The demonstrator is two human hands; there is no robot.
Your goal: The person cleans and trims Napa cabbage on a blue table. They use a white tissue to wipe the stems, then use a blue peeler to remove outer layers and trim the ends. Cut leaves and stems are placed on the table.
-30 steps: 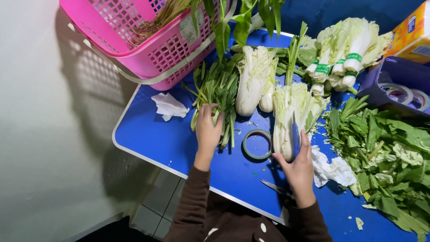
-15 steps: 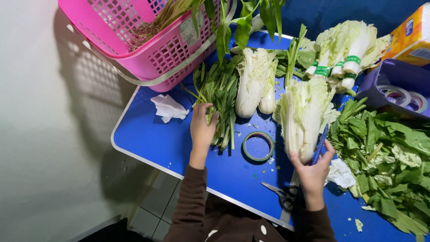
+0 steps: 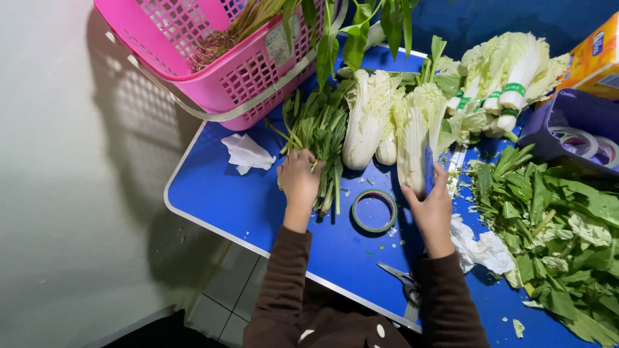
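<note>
Left hand (image 3: 300,180) down on the blue table (image 3: 213,193), fingers curled round the stem ends of a bunch of dark leafy greens (image 3: 320,129) lying flat, leaves pointing far. Right hand (image 3: 433,205) closed around the base of a pale napa cabbage (image 3: 418,132), stalk end near, leaf tips far. Just left of that cabbage, another napa cabbage (image 3: 367,113) lying on the table with a smaller one touching its right side. Between the two hands, a roll of green tape (image 3: 374,211) flat on the table, touching neither hand. Scissors (image 3: 403,283) near the table's near edge, by the right sleeve. Crumpled white paper (image 3: 246,153) left of the left hand; more crumpled paper (image 3: 480,248) right of the right wrist. Heap of loose green leaves (image 3: 561,219) on the right. Banded cabbages (image 3: 509,71) at the far right. Pink basket (image 3: 187,45) with greens inside at the far left corner. Purple tray (image 3: 567,129) with tape rolls at the right edge.
</note>
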